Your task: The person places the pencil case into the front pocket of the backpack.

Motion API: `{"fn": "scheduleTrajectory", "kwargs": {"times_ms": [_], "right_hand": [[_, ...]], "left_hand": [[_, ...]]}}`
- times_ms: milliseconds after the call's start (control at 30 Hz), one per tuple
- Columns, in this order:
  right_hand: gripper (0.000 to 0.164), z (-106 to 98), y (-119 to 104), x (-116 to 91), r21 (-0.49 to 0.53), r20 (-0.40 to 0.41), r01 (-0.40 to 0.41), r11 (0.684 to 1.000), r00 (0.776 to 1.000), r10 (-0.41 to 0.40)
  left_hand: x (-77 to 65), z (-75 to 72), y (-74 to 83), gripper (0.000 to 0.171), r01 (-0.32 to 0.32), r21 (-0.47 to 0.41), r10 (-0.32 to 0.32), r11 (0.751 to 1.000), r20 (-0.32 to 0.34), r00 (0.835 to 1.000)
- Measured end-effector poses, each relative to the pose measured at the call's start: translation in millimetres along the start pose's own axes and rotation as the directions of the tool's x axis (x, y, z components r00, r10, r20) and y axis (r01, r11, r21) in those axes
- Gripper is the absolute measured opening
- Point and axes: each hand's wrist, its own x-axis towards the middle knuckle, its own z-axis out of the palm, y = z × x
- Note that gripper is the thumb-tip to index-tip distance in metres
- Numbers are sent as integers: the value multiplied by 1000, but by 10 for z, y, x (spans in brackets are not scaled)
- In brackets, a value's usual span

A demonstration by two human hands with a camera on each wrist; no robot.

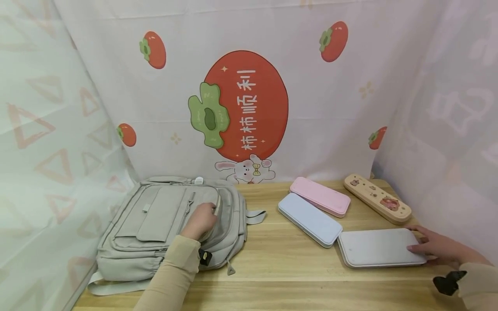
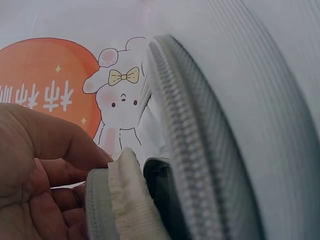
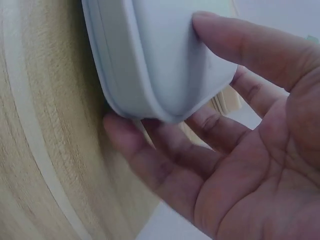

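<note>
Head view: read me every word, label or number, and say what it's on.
"柿柿顺利", sideways, on the big red persimmon on the backdrop.
Beige case: any lettering among its pictures is too small to read.
Backpack and white case: nothing readable.

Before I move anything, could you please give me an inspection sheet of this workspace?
Surface: light wood-grain tabletop.
Job's things: grey backpack at left, a zipped opening parted; white case at right.
Clutter: pink case, blue case and beige patterned case lie beyond the white one.
Grips: left hand pinches the backpack's opening edge; right hand holds the white case's end, thumb on top.
Cables: nothing seen.
Surroundings: fruit-print sheet behind, patterned sheets both sides.
</note>
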Motion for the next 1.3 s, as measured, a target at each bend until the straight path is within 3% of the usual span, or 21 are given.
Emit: {"fn": "scheduleTrajectory", "kwargs": {"times_ms": [333,533,667,900,1300], "right_hand": [[83,-15,51,-48,97,-57,4,995,998,2],[87,-16,95,-78,146,-20,27,989,1000,-24],[87,-3,151,-84,169,-13,43,985,999,-41],[90,4,245,-68,122,-52,56,991,997,-50],[91,-76,398,-125,243,2,102,965,994,-106]], "left_hand": [[-32,-97,-4,46,16,-3,-16,1000,-15,1000],[-55,-189,-24,44,16,-17,-17,1000,-57,998],[-60,-253,-83,45,34,-58,-38,998,-61,997],[-54,-349,-146,45,-2,-114,-5,993,-57,998],[-63,-411,-195,44,9,-196,-34,981,-127,991]]}}
